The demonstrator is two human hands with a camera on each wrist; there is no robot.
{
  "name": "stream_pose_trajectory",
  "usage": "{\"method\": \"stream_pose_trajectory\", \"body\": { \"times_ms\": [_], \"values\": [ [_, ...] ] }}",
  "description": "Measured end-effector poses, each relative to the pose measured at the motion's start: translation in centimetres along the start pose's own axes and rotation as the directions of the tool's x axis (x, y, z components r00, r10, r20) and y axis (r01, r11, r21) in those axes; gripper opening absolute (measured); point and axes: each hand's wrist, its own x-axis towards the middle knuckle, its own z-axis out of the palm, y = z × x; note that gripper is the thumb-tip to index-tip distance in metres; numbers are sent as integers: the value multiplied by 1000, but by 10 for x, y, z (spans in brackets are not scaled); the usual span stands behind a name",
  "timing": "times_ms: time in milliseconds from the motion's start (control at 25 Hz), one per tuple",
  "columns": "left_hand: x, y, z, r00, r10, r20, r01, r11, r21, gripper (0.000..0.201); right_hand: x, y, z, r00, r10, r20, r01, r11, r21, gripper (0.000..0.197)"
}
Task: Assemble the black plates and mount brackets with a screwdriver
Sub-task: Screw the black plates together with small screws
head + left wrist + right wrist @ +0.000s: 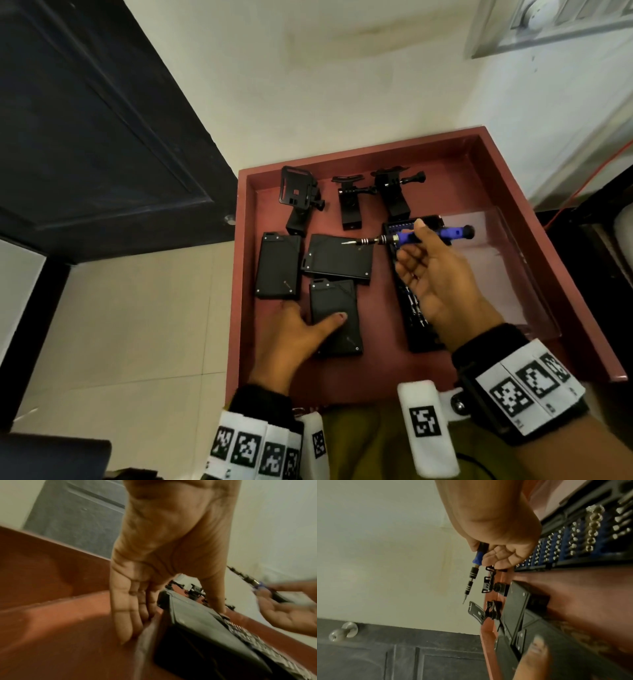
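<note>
- Your right hand (435,274) holds the blue screwdriver (411,236) above the red tray (359,150), thumb and fingers (501,558) curled round its handle, its tip pointing toward the tray's left edge over the middle black plate (339,255).
- Your left hand (291,339) rests near the tray's front edge, its thumb (334,320) pressed flat on the nearest black plate (337,315) and its straight fingers (126,615) lying along that plate's left side.
- A third black plate (278,265) lies flat near the tray's left edge.
- Three mount brackets line the tray's far edge: one (299,197) toward the left corner, one (349,202) in the middle and one (394,195) to its right.
- An open bit case (573,540) lies beneath your right hand, rows of metal bits showing in the right wrist view, with its clear lid (507,260) spread toward the tray's right edge.
</note>
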Motion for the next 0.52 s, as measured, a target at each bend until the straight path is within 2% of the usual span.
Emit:
{"method": "stream_pose_trajectory", "body": {
  "times_ms": [120,240,400,520],
  "values": [
    [-6,23,14,998,3,-68,12,977,215,95,0,10,2,989,144,-24,-144,989,18,23],
    [-10,38,20,991,5,-131,50,911,410,92,0,15,3,978,204,-44,-206,978,-32,30],
    [-7,40,20,991,-5,-136,59,916,397,82,0,16,2,970,241,-43,-244,967,-80,43],
    [-12,41,13,989,26,-143,18,953,303,77,-2,19,5,958,288,10,-286,955,-82,39]
  ]
}}
